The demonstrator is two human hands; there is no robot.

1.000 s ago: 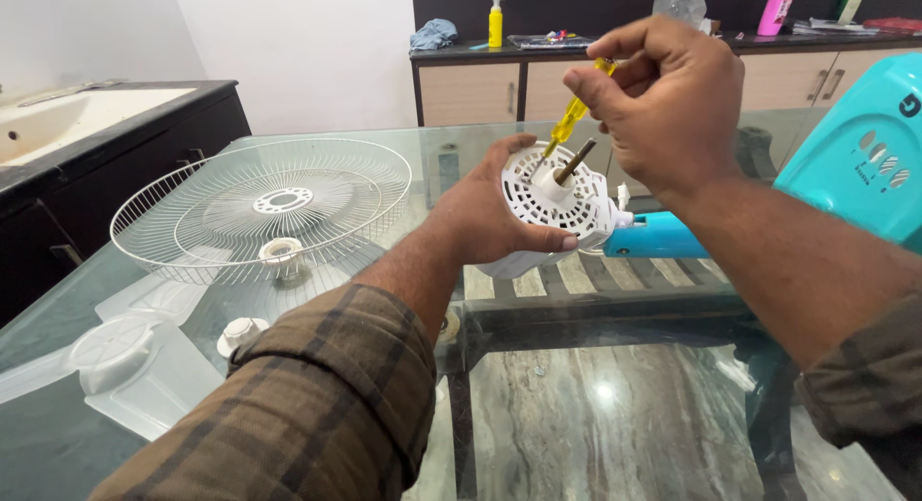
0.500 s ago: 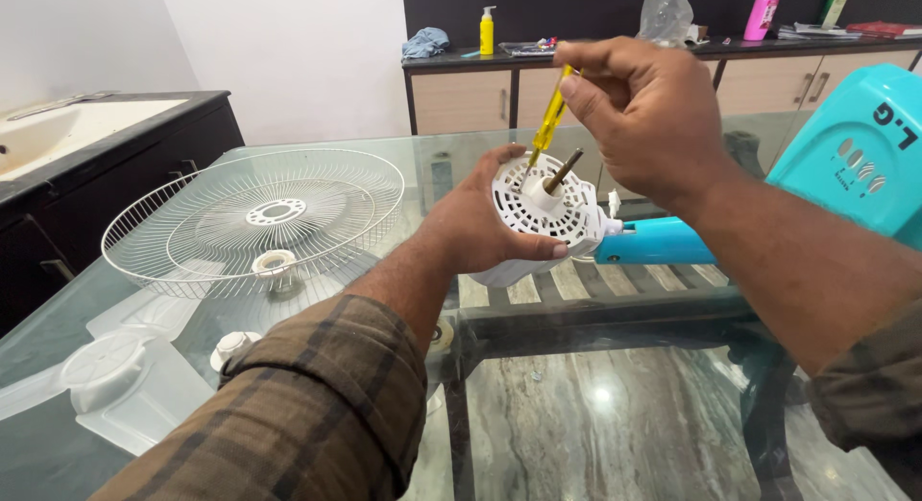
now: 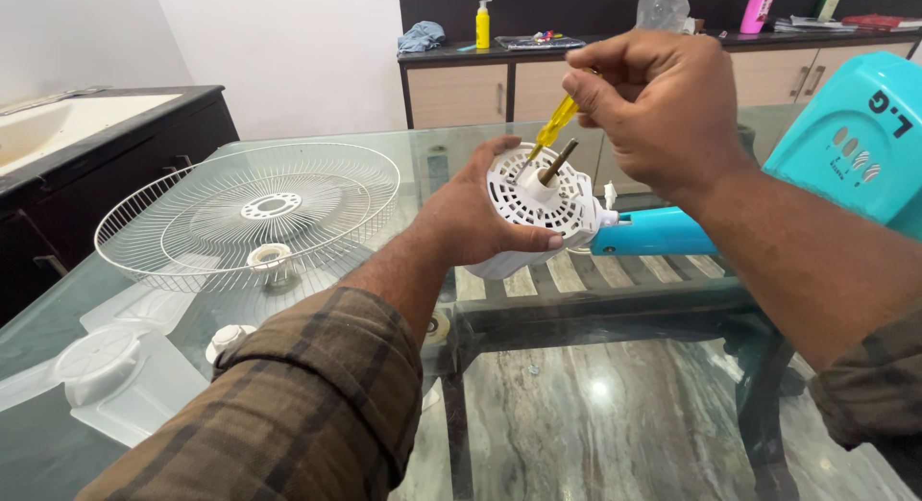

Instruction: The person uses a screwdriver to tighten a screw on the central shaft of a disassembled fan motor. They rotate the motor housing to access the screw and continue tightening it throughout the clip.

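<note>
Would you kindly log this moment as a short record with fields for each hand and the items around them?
Left hand: grips the white fan motor housing, steadying it above the glass table.
Right hand: holds a yellow-handled screwdriver, tip down at the housing beside the metal shaft.
Attached: turquoise fan neck.
Nearby: white wire grille, translucent fan blade.

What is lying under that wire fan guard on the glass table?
Under the wire guard sits a small white cap on the glass table. Clear fan blades lie beside it; how far they reach beneath is unclear.
</note>
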